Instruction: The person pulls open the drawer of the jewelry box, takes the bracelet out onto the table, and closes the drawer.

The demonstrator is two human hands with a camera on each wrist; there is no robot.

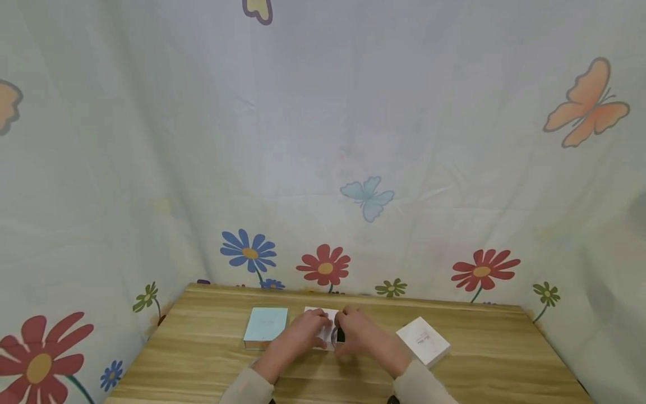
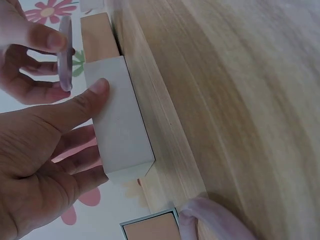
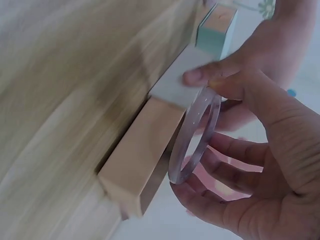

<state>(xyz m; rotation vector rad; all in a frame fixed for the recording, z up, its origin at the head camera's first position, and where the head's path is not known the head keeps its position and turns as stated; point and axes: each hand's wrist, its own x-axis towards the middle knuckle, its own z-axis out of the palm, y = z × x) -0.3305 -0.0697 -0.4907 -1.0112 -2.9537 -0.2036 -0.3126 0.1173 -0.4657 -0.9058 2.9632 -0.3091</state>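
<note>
My left hand [image 1: 304,330] grips a white box [image 2: 120,117], thumb on the near side and fingers round the far side. A tan drawer-like part [image 3: 142,145] sticks out of its right end, with a dark inside in the head view. My right hand [image 1: 357,332] pinches a translucent pale purple bangle [image 3: 186,134] between thumb and fingers. The ring stands on edge beside the tan part; whether they touch I cannot tell. In the left wrist view, another pale purple curved band [image 2: 220,220] shows at the bottom, partly cut off.
A pale teal box [image 1: 267,322] with a tan side stands left of my left hand. On the right, another white box [image 1: 423,340] with small lettering lies turned at an angle on the wood-grain table [image 1: 494,359]. A flowered curtain [image 1: 434,224] hangs behind the table.
</note>
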